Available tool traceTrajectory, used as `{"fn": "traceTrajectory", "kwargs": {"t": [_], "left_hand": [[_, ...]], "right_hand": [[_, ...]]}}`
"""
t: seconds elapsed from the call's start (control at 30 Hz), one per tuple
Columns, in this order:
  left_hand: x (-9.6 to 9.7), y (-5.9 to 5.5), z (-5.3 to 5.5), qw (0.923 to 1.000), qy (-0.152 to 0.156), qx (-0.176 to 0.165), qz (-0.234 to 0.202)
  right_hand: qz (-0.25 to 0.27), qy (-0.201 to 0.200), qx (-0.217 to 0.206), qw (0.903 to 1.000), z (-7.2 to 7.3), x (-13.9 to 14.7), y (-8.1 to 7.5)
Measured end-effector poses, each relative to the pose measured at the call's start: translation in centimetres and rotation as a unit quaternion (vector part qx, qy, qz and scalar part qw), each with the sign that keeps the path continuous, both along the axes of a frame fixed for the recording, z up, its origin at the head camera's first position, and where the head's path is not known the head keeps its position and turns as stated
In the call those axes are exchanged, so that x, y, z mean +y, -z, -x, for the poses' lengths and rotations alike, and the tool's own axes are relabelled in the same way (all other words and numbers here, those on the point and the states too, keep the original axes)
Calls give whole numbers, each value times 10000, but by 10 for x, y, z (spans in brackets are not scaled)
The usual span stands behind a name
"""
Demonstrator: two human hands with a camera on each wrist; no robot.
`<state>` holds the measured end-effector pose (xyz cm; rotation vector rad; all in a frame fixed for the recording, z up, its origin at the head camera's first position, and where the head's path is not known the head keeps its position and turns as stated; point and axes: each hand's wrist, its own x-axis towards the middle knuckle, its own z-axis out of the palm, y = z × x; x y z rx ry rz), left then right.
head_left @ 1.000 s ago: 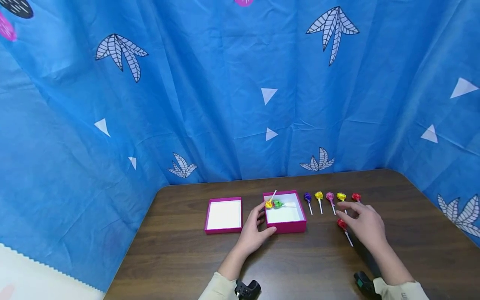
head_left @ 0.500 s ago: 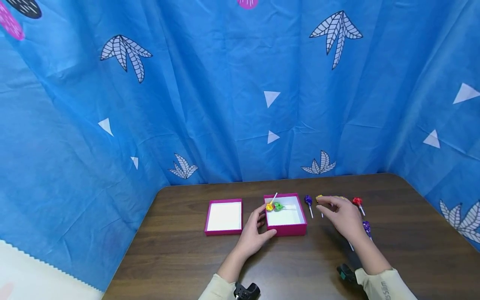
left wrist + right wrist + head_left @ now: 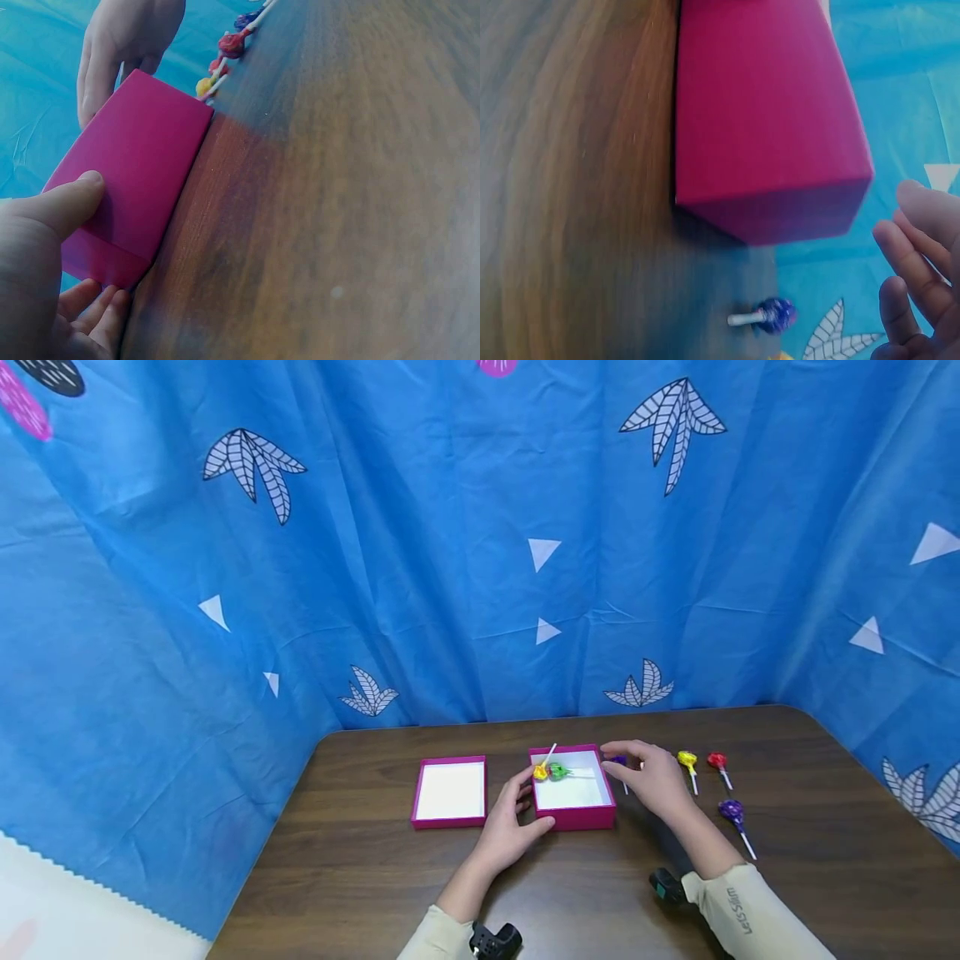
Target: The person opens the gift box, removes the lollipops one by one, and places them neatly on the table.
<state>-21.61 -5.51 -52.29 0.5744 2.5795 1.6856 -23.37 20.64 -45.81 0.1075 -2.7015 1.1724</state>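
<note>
My left hand (image 3: 507,831) grips the magenta box (image 3: 576,818) at its front left corner. In the left wrist view the thumb lies on one wall of this box (image 3: 142,165), the fingers at the adjoining side. A yellow lollipop (image 3: 540,772) and a green lollipop (image 3: 557,772) lie inside; the yellow one's stick reaches the back rim. By the box's right rim is my right hand (image 3: 654,781), fingers apart and holding nothing. Just below its fingertips lies a purple lollipop (image 3: 619,762), also seen in the right wrist view as a purple lollipop (image 3: 776,315).
The shallow magenta lid (image 3: 450,824) lies left of the box, white inside up. Right of the right hand are a yellow lollipop (image 3: 687,759), a red lollipop (image 3: 717,761) and a nearer purple lollipop (image 3: 732,812). Another red lollipop (image 3: 231,45) shows in the left wrist view.
My right hand has moved left, from above the lollipops to the box's right rim. The nearer purple lollipop has come out from behind the right arm. My left hand stays at the box.
</note>
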Motion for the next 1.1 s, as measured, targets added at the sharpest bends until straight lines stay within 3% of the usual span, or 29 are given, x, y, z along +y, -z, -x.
{"fn": "traceTrajectory", "kwargs": {"t": [0.27, 0.67, 1.1], "left_hand": [[0, -2, -1, 9999, 2, -138, -18], [2, -2, -1, 9999, -10, -159, 22], [2, -2, -1, 9999, -6, -117, 39]], "right_hand": [[77, -110, -46, 9999, 16, -17, -2], [-305, -531, -82, 9981, 44, -32, -2], [-333, -773, -288, 9960, 56, -44, -1]]}}
